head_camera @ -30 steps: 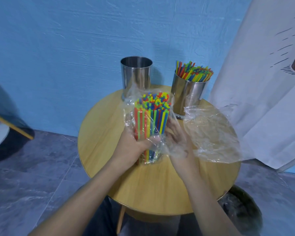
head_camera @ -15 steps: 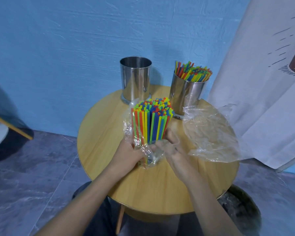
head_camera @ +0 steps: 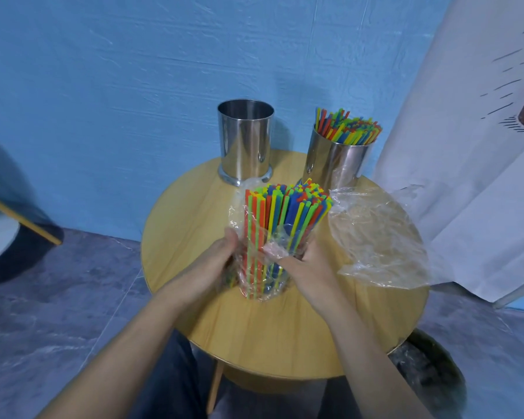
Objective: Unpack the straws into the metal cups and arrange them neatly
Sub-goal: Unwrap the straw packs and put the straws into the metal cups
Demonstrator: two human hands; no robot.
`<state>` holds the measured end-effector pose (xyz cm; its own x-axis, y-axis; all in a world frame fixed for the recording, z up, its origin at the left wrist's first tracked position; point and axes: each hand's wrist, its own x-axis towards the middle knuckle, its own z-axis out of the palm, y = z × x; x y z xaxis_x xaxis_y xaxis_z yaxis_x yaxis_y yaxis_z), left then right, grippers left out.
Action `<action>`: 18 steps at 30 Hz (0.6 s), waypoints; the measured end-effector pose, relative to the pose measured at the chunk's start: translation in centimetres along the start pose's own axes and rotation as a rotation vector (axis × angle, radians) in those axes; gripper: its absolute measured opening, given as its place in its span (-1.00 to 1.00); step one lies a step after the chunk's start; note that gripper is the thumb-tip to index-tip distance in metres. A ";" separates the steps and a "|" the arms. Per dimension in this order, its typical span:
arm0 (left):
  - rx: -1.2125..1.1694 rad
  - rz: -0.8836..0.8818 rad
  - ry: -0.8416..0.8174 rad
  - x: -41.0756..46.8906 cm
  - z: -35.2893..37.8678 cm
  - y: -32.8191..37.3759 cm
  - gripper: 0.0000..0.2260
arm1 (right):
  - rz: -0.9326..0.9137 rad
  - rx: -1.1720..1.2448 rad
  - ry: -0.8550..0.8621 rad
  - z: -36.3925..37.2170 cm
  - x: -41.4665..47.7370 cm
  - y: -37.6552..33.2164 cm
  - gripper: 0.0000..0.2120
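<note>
A bundle of straws [head_camera: 280,219] is standing upright near the middle of the round wooden desk [head_camera: 194,213], its lower end resting on the wood. The straws are thin and straight, in orange, green, yellow and blue, packed tightly, with their top ends lying roughly level. A clear wrapper [head_camera: 254,279] is clinging round the lower half of the bundle, wrinkled and pushed down, while the upper half is showing bare.

The left hand [head_camera: 215,261] is wrapping its grip round the left side of the bundle, thumb up and fingers going behind. The right hand [head_camera: 309,264] is curling its grip round the right side, the thumb pressing bunched wrapper against the straws.

Behind the bundle, an empty metal cup [head_camera: 245,143] is standing at the far edge of the desk. A second metal cup [head_camera: 335,164] is sitting to its right, also at the far edge, holding loose straws [head_camera: 348,128] that are leaning and fanning out unevenly. A crumpled plastic bag [head_camera: 375,237] is lying just right of the hands and hanging over the desk's right edge.

Bare wood is showing to the left of the bundle and in front of it, toward the near edge. A white cloth [head_camera: 466,146] is hanging close by on the right, and a dark bin [head_camera: 430,379] is sitting on the floor below the desk's right side.
</note>
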<state>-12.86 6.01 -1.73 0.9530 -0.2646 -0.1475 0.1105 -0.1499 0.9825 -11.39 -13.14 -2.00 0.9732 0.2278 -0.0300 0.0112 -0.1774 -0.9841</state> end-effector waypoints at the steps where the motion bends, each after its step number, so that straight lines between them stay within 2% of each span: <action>1: 0.002 -0.005 0.024 0.0 0.3 -0.1 -0.28 | -0.001 -0.001 0.001 0.0 0.0 0.0 -0.30; 3: 0.050 0.027 0.080 -0.1 1.4 0.5 -0.54 | -0.020 0.001 -0.001 0.0 -0.1 0.1 -0.35; 6: 0.065 0.226 0.223 0.6 2.5 0.0 -0.74 | -0.035 0.008 -0.018 0.2 -0.1 0.1 -0.45; 7: 0.015 0.282 0.264 0.7 2.8 -0.4 -0.75 | -0.037 0.009 -0.024 0.3 -0.1 0.0 -0.47; 10: -0.019 0.342 0.370 1.0 3.8 -1.1 -0.45 | -0.059 0.005 -0.026 0.7 0.2 0.1 -0.45; 11: 0.004 0.335 0.397 1.2 4.0 -1.2 -0.42 | -0.061 -0.001 -0.032 0.8 0.3 0.1 -0.42; 14: -0.021 0.311 0.378 1.7 4.2 -1.4 -0.67 | -0.057 0.016 -0.014 0.9 0.8 0.4 -0.44; 18: -0.146 0.226 0.297 1.8 4.1 -1.7 -0.63 | -0.035 0.024 0.059 1.2 1.5 0.8 -0.38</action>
<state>-12.52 1.86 -4.12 0.9957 0.0145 0.0919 -0.0923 0.0235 0.9955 -10.21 -11.77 -3.09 0.9842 0.1765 0.0146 0.0411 -0.1473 -0.9882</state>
